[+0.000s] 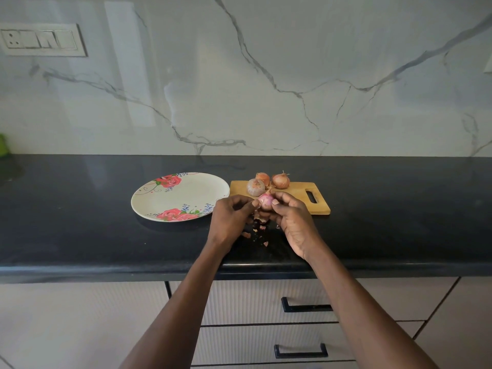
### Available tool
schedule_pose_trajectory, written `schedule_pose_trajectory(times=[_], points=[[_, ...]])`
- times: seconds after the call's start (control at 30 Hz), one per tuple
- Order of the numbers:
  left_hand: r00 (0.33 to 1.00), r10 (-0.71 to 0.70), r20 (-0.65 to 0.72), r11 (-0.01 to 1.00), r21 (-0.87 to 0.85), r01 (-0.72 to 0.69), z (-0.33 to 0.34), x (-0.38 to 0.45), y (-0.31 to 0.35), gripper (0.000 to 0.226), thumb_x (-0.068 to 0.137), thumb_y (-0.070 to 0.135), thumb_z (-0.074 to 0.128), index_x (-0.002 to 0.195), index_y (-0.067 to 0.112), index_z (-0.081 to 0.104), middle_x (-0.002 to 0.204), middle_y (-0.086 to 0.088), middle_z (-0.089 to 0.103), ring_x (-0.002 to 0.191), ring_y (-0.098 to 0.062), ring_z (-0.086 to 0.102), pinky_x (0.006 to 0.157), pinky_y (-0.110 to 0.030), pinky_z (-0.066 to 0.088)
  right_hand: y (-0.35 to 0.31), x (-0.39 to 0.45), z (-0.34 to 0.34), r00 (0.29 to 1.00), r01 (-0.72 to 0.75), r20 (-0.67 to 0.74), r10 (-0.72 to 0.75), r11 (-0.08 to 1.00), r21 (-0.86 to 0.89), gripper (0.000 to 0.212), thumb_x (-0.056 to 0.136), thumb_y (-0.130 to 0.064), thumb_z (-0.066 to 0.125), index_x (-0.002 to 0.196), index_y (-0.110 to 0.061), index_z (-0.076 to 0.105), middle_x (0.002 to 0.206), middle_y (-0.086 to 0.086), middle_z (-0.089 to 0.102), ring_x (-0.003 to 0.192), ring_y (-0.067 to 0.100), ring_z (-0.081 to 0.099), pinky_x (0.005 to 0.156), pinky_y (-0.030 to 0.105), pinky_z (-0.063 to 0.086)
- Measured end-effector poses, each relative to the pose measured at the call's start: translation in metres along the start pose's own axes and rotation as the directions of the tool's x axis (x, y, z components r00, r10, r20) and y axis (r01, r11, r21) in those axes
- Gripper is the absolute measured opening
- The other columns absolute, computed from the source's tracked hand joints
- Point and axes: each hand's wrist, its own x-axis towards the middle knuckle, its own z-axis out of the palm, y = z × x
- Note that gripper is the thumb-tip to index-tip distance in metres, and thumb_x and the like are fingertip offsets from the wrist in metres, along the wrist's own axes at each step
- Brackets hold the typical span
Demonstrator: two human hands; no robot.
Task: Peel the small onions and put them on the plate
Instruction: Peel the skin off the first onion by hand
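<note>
Both hands are up over the front part of the black counter (pixel 80 209), working one small onion (pixel 266 201) between them. The right hand (pixel 294 222) has its fingers curled round the bulb from the three o'clock side, holding it steady, while the left hand (pixel 231 219) pinches at it from nine o'clock, seemingly tugging skin loose. The onion shows pale pink where the dry layer is gone, so I'd say it is mostly peeled but not finished. It is held above the counter, not the board, probably so scraps drop clear: bits of skin (pixel 259 230) lie scattered directly beneath, at six o'clock from the bulb. Three unpeeled onions (pixel 269 182) sit bunched on the far left corner of the wooden cutting board (pixel 298 201), at twelve o'clock from the hands, close enough to reach next. The flowered plate (pixel 151 201) waits just beside the board at nine o'clock, with no onion on it that I can see, so this looks like the first of four, and a short move left should land it.
</note>
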Motion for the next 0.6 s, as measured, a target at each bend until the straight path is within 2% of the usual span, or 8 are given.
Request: schedule_pose_trajectory(times=[0.1, 0.23, 0.4, 0.53, 0.6], points=[[1.0, 0.012, -0.018, 1.0, 0.016, -0.011, -0.0001, -0.0007, 0.0009, 0.013, 0.096, 0.02, 0.068, 0.094, 0.008, 0.073, 0.084, -0.015, 0.075, 0.066, -0.019, 0.068, 0.059, -0.035, 0.059, -0.0021, -0.001, 0.0015, 1.0, -0.011, -0.002, 0.011, 0.999, 0.047, 0.025, 0.1, -0.002, 0.053, 0.121, -0.008, 0.065, 0.115, 0.015, 0.073, 0.108, 0.031, 0.07, 0.095, 0.043, 0.055], [1.0, 0.01, -0.027, 1.0, 0.014, -0.01, -0.0003, -0.0011, 0.0012, 0.013, 0.097, 0.017, 0.066, 0.091, 0.009, 0.073, 0.081, -0.013, 0.075, 0.065, -0.018, 0.069, 0.056, -0.033, 0.059, -0.0044, -0.0049, 0.003, 1.0, 0.007, 0.003, -0.007, 1.0, 0.013, 0.021, 0.094, -0.009, 0.067, 0.115, -0.007, 0.067, 0.106, 0.013, 0.076, 0.103, 0.033, 0.071, 0.094, 0.045, 0.056], [0.999, -0.012, -0.036, 1.0, 0.005, 0.012, -0.0004, -0.0012, 0.0012, 0.014, 0.098, 0.014, 0.064, 0.088, 0.009, 0.072, 0.08, -0.011, 0.075, 0.065, -0.018, 0.071, 0.057, -0.033, 0.06, -0.0014, -0.0013, 0.0016, 1.0, -0.017, -0.007, 0.018, 0.999, 0.049, 0.024, 0.099, 0.001, 0.054, 0.122, -0.001, 0.061, 0.118, 0.02, 0.071, 0.108, 0.036, 0.069, 0.094, 0.044, 0.057], [0.997, -0.05, -0.066, 0.999, -0.01, 0.05, -0.0001, 0.0005, -0.0004, 0.016, 0.099, 0.015, 0.063, 0.087, 0.006, 0.071, 0.081, -0.016, 0.072, 0.064, -0.026, 0.069, 0.053, -0.037, 0.059, -0.0036, -0.0022, 0.003, 1.0, -0.02, 0.009, 0.02, 0.996, 0.089, 0.025, 0.102, 0.004, 0.045, 0.122, 0.001, 0.06, 0.123, 0.021, 0.067, 0.109, 0.034, 0.069, 0.083, 0.035, 0.061], [0.994, -0.061, -0.093, 0.998, 0.001, 0.061, -0.0004, 0.0011, -0.0008, 0.018, 0.099, 0.014, 0.063, 0.085, 0.006, 0.071, 0.079, -0.014, 0.072, 0.064, -0.027, 0.07, 0.053, -0.038, 0.059, -0.0049, -0.003, 0.0035, 1.0, -0.022, 0.008, 0.022, 0.993, 0.115, 0.026, 0.102, 0.004, 0.044, 0.122, 0.0, 0.059, 0.124, 0.022, 0.066, 0.108, 0.032, 0.07, 0.082, 0.034, 0.061]])
